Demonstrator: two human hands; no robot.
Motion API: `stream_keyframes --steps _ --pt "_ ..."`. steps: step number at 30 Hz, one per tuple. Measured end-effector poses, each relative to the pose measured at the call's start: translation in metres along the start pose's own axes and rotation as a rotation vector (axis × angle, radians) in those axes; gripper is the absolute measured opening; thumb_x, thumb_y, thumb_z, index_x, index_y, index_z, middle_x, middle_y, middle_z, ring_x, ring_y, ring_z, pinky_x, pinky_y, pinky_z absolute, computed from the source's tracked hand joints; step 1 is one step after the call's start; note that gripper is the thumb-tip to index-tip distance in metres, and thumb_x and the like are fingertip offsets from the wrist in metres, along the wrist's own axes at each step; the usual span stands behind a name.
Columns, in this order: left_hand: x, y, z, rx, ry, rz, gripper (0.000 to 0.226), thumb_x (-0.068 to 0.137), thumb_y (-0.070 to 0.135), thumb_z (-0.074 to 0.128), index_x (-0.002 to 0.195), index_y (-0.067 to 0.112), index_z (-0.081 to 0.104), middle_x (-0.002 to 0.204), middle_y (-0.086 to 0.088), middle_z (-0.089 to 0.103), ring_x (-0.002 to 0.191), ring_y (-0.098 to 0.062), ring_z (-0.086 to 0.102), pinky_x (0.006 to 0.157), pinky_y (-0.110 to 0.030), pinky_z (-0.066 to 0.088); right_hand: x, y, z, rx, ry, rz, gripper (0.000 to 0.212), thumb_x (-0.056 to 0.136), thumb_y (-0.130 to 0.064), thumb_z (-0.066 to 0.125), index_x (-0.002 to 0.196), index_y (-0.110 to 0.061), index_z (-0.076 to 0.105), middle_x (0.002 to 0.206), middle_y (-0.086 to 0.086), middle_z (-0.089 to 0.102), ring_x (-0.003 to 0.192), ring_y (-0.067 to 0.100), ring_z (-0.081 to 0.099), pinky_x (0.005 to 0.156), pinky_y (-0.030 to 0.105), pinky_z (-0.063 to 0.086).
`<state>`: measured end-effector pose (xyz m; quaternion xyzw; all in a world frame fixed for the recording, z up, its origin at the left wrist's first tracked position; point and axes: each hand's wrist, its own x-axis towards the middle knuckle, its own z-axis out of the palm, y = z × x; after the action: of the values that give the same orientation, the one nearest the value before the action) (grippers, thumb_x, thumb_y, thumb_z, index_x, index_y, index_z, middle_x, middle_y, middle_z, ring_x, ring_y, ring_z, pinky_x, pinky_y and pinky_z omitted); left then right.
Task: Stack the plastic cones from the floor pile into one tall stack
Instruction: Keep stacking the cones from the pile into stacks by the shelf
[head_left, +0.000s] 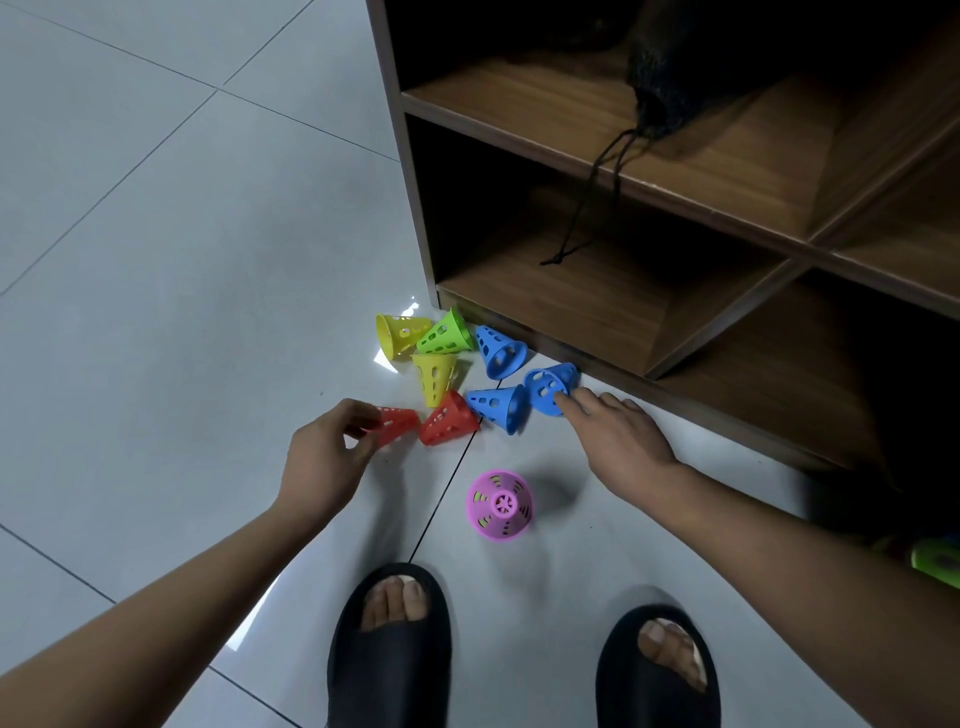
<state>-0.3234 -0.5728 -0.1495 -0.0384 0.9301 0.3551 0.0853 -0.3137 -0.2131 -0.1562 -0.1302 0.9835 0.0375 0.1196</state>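
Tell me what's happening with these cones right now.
A person stands over plastic cones on the tiled floor beside a wooden shelf unit. The left hand grips a red cone at the pile's edge. The right hand reaches out, fingertips touching a blue cone. A pink cone stands upright alone near the feet. The other cones, yellow, green, blue and red, lie on their sides. No tall stack shows yet.

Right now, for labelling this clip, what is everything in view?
yellow cones: 2, yellow, pile's left
green cone: 1, green, pile's back
blue cones: 3, blue, pile's right
red cones: 2, red, pile's near side
pink cone: 1, pink, upright, apart, nearer feet
shelf unit: 1, brown wood, right
mesh bag: 1, black, upper shelf
green item: 1, green, right edge, unclear
slippers: 2, black, on feet
left hand: 1, grips a red cone
right hand: 1, touches a blue cone
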Motion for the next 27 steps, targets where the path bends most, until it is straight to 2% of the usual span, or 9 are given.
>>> stream_keyframes --steps 3,6,9,12,15,17,20,24,27 --pt "-0.006 0.013 -0.007 -0.057 0.033 -0.007 0.021 0.090 0.015 0.079 0.100 0.033 0.073 0.095 0.022 0.075 0.090 0.000 0.069 0.072 -0.019 0.049 -0.004 0.005 0.001 0.070 0.104 0.017 0.061 0.085 0.004 0.061 0.142 -0.016 0.055 0.123 0.005 0.062 0.104 0.028 0.067 0.088 0.039 0.054" --pt "-0.014 0.033 -0.015 -0.182 0.050 -0.061 0.014 0.090 0.021 0.080 0.097 0.032 0.074 0.095 0.023 0.075 0.083 -0.002 0.067 0.066 -0.013 0.046 -0.013 0.008 -0.002 0.223 0.235 0.065 0.043 0.087 0.003 0.067 0.125 -0.017 0.066 0.107 0.004 0.067 0.091 0.029 0.070 0.076 0.038 0.057" --pt "-0.021 0.048 -0.019 -0.285 0.040 -0.075 0.013 0.093 0.016 0.077 0.096 0.029 0.076 0.097 0.016 0.078 0.087 -0.009 0.071 0.074 -0.027 0.054 -0.029 0.000 -0.018 0.431 0.356 0.058 0.017 0.098 -0.010 0.067 0.114 -0.016 0.069 0.104 -0.001 0.070 0.093 0.020 0.069 0.082 0.031 0.055" --pt "-0.025 0.065 -0.026 -0.430 0.007 -0.066 0.011 0.098 0.012 0.074 0.098 0.023 0.076 0.095 0.005 0.079 0.090 -0.018 0.073 0.080 -0.031 0.056 -0.044 -0.014 -0.042 0.686 0.408 0.105 0.010 0.100 -0.014 0.069 0.110 -0.016 0.070 0.101 -0.008 0.071 0.088 0.005 0.064 0.081 0.020 0.051" --pt "-0.030 0.087 -0.036 -0.685 -0.011 -0.062 0.013 0.099 0.001 0.069 0.102 0.013 0.074 0.089 -0.002 0.077 0.084 -0.017 0.072 0.075 -0.021 0.053 -0.060 -0.027 -0.069 0.868 0.379 0.171 0.005 0.101 -0.017 0.069 0.106 -0.019 0.070 0.092 -0.015 0.070 0.086 0.000 0.064 0.075 0.010 0.045" --pt "-0.035 0.096 -0.040 -0.769 -0.038 -0.054 0.015 0.099 -0.002 0.067 0.105 0.011 0.073 0.085 -0.006 0.073 0.081 -0.017 0.069 0.071 -0.021 0.051 -0.070 -0.033 -0.089 0.991 0.339 0.189 0.003 0.103 -0.020 0.065 0.101 -0.019 0.067 0.085 -0.011 0.070 0.086 0.009 0.068 0.073 0.015 0.050" --pt "-0.042 0.105 -0.042 -0.841 -0.126 -0.073 0.015 0.100 0.000 0.066 0.108 0.012 0.070 0.086 -0.017 0.070 0.080 -0.020 0.063 0.073 -0.029 0.048 -0.078 -0.039 -0.110 1.263 0.287 0.242 0.017 0.107 -0.022 0.057 0.094 -0.016 0.065 0.080 0.001 0.069 0.078 0.015 0.068 0.074 0.028 0.055" --pt "-0.052 0.113 -0.036 -0.841 -0.249 -0.102 0.012 0.099 -0.001 0.066 0.106 0.009 0.066 0.081 -0.017 0.067 0.071 -0.014 0.061 0.063 -0.017 0.045 -0.080 -0.042 -0.127 1.751 0.221 0.350 0.027 0.110 -0.017 0.049 0.088 -0.003 0.055 0.069 0.014 0.060 0.064 0.022 0.052 0.063 0.031 0.046" --pt "-0.055 0.112 -0.029 -0.831 -0.294 -0.099 0.010 0.100 -0.003 0.065 0.106 0.004 0.060 0.081 -0.016 0.066 0.071 -0.012 0.059 0.062 -0.016 0.045 -0.081 -0.045 -0.131 1.988 0.131 0.399 0.020 0.108 -0.017 0.048 0.092 -0.005 0.052 0.064 0.013 0.049 0.060 0.019 0.044 0.060 0.030 0.037"
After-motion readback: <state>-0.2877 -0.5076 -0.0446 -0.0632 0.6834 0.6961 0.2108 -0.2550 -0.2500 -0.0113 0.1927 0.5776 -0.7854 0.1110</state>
